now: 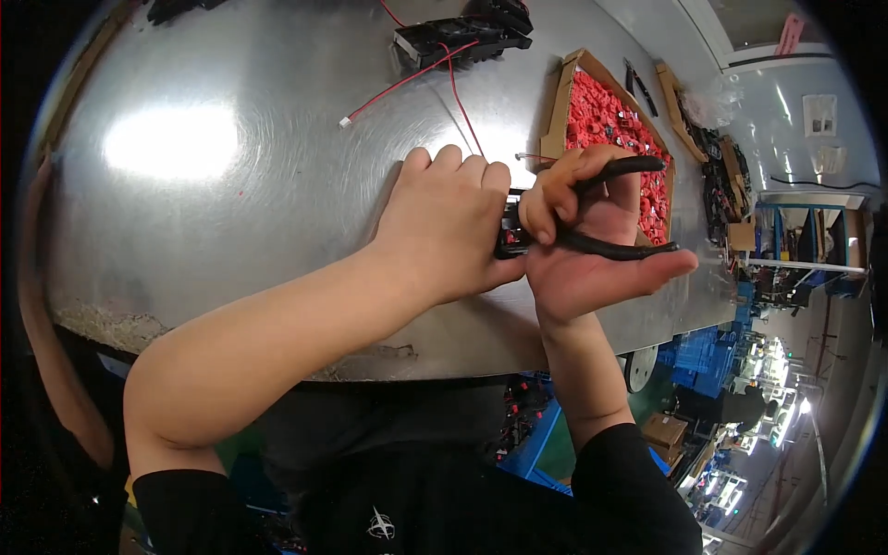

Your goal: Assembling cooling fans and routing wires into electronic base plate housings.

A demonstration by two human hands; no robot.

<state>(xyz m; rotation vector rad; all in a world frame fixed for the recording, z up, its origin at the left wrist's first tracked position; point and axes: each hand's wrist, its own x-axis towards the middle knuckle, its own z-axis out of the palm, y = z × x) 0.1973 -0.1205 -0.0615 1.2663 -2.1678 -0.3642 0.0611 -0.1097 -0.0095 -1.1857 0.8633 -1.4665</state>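
My left hand is closed over a small black part with a bit of red inside it, pressed near the metal tabletop. Only a narrow strip of that part shows past my fingers and thumb. In my right hand is a pair of pliers with black handles, the handles spread apart. My fingers curl round one handle while the other crosses the palm. The pliers' jaws are hidden between my hands, beside the black part.
An open cardboard box full of small red parts stands just beyond my right hand. Farther off lies a black assembly with thin red wires. Another black-handled tool lies behind the box. The metal table ends close to my body.
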